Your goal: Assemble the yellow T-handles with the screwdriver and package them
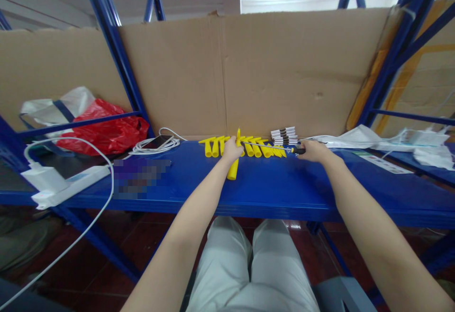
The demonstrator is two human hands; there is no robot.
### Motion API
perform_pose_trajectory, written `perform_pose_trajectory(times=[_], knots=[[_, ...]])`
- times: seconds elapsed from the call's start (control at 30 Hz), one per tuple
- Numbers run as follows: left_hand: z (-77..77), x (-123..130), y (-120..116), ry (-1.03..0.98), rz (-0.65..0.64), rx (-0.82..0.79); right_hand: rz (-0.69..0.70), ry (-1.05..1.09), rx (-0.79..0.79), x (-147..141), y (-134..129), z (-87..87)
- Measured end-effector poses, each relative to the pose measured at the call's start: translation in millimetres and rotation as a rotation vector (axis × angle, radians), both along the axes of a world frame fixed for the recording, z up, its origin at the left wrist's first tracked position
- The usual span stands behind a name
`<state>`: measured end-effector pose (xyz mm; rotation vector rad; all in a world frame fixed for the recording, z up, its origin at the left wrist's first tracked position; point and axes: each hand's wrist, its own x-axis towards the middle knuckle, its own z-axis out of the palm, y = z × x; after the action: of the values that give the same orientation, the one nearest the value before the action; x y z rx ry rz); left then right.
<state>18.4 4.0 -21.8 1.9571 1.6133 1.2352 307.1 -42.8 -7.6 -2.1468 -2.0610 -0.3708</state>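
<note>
Table (277, 189), blue, extends beneath and to both sides of the hands. Row of yellow pieces (258, 150) lies to the left and right of the left hand (232, 149); a sideways swing of that hand could knock them askew, as they are just beside it. Rod (272, 147), thin, spans leftward from the right hand (313, 151), which pinches its dark end, towards the left hand; a loose pinch or poor alignment could let its far end slide against the left fingers. Yellow tube (232, 171) is enclosed by the curled left hand: its long axis points forward, leaning slightly right, broad round end nearer than the hand, narrow tip beyond it. Contact with the table cannot be told.
</note>
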Motion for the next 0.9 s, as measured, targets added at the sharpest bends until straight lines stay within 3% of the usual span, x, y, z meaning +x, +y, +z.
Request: perform_pose_trajectory(times=[0.7, 0.9], knots=[[0.5, -0.5, 0.4, 0.038, 0.010, -0.001, -0.027, -0.019, -0.063, -3.6, -2.0, 2.0], [-2.0, -0.7, 3.7, 0.013, -0.005, 0.005, -0.021, -0.040, 0.008, -0.7, -0.1, 0.0]])
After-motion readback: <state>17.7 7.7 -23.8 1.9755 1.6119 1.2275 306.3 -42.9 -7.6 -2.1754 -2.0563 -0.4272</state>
